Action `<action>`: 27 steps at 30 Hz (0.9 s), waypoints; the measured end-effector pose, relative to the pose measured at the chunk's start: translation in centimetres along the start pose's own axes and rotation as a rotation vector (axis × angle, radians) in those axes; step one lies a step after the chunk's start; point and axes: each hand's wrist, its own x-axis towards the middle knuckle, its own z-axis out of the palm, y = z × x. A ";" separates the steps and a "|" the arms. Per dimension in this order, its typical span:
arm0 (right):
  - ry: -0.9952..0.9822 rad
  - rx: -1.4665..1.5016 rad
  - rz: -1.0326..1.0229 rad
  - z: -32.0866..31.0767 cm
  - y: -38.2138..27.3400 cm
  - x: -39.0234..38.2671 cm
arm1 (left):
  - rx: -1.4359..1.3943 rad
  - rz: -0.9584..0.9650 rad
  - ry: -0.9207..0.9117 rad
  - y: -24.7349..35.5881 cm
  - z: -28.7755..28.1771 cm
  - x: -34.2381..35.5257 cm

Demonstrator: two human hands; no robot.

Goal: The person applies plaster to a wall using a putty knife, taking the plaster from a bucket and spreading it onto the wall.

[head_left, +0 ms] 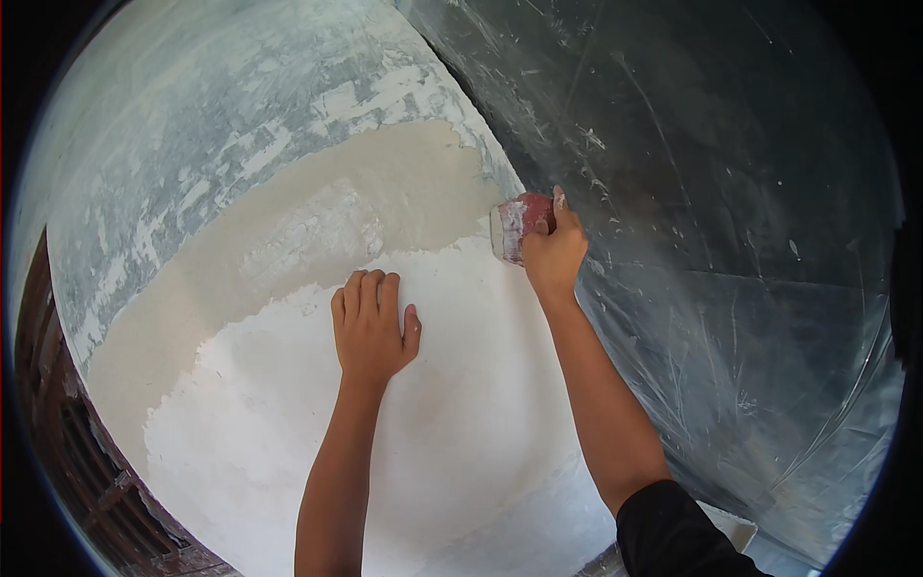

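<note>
A large curved surface (231,106) carries patchy grey-white coating at the top, a beige band (173,288) and a smooth white area (481,433). My right hand (556,250) grips a red, white-smeared spreader (517,226), its pale edge at the surface's right side where beige meets white. My left hand (370,327) lies with fingers slightly bent and apart on the white area, just below the beige band, holding nothing.
Dark crinkled plastic sheeting (731,192), streaked with white, covers the right side beside the curved surface. A dark brown slatted structure (72,413) shows at the lower left. A pale tray-like object (726,519) is partly visible behind my right sleeve at the bottom.
</note>
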 end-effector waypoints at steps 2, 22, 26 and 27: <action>-0.118 0.138 -0.053 0.1 -2.4 -1.1 | 0.002 0.001 0.002 0.0 0.1 0.0; -0.145 0.036 0.126 -0.3 -1.0 -0.8 | 0.033 0.023 0.036 0.0 0.0 0.2; -0.010 0.108 -0.065 0.8 -2.8 -0.7 | 0.033 0.019 0.035 0.2 0.3 0.3; -0.149 0.167 -0.051 1.6 -4.3 -1.0 | 0.036 0.017 0.035 0.2 0.4 0.3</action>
